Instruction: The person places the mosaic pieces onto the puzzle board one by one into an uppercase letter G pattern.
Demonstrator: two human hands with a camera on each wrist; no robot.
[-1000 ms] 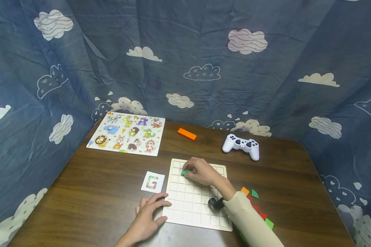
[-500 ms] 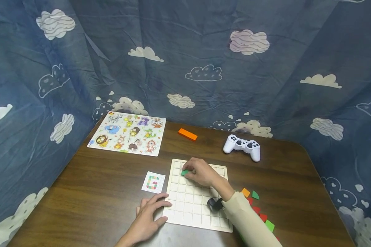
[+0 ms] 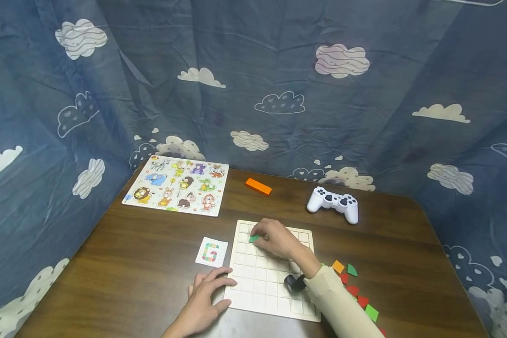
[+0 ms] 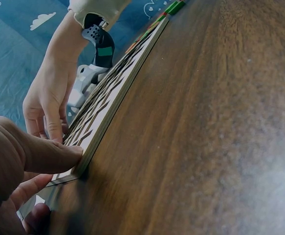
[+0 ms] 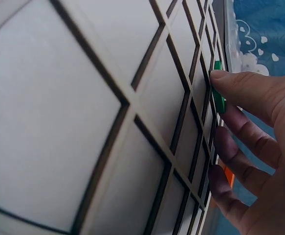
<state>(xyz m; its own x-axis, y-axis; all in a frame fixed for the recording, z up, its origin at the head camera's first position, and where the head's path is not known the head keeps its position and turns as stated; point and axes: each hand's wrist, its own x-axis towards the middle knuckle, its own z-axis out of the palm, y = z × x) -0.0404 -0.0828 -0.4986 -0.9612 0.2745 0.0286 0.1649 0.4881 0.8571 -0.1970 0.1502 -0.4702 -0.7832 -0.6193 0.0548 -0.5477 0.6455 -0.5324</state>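
A pale grid board (image 3: 253, 286) with square cells lies on the table before me. Over its upper left cells, my right hand (image 3: 275, 238) pinches a small green wooden block (image 3: 254, 239) between thumb and fingers. In the right wrist view the green block (image 5: 219, 95) stands right at the grid surface, partly hidden by the thumb. My left hand (image 3: 204, 300) touches the board's left edge with relaxed, spread fingers. Its thumb (image 4: 59, 152) rests at the near left corner in the left wrist view. Left of the board lies a small pattern card (image 3: 211, 252) showing a coloured G.
Several coloured blocks, including a green quarter circle (image 3: 352, 270), an orange square (image 3: 338, 266) and a light green block (image 3: 372, 313), lie right of the board. Farther back are an animal puzzle (image 3: 176, 185), an orange bar (image 3: 258, 186) and a white game controller (image 3: 333, 204).
The head view has shifted slightly, so everything sits a little lower and farther right. Both hands keep nearly the same places on the board, the right still pinching the green block.
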